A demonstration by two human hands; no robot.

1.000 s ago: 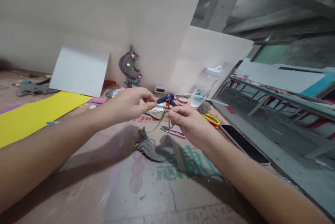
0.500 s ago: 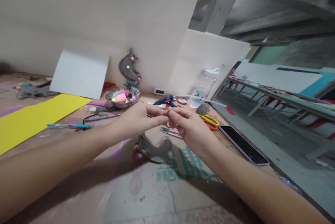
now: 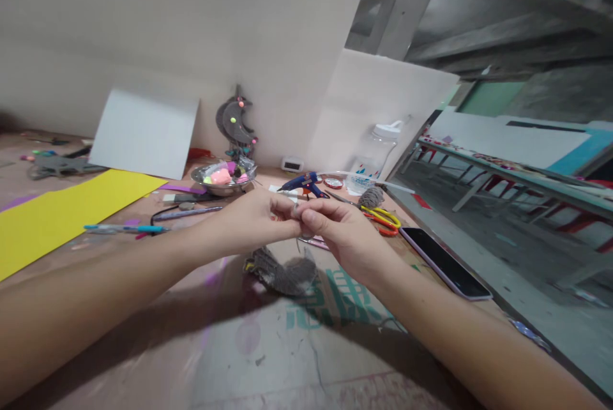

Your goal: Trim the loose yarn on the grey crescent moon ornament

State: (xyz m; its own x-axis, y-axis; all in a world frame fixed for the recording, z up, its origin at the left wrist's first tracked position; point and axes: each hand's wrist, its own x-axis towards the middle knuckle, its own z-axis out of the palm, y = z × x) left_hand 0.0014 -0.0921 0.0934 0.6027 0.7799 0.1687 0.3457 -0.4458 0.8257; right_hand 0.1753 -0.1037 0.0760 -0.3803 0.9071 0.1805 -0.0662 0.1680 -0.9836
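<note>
My left hand and my right hand meet fingertip to fingertip above the table, both closed in a pinch. Between them is a small bit of grey yarn, mostly covered by the fingers, with a thin end hanging below. Under the hands lies a crescent wrapped in grey yarn, with a spot of yellow at its left tip. Just beyond the right hand are a grey yarn ball and yellow-and-orange-handled scissors. Pink-handled snips are partly hidden behind the fingers.
A blue glue gun, a metal bowl of pompoms and a water bottle stand behind the hands. At right lies a phone; at left, yellow sheet and pens. A decorated crescent leans on the board.
Both hands have shifted slightly left, still pinched together. The grey bit between the fingertips shows more now, and the snips are more covered. The crescent on the table stays put.
</note>
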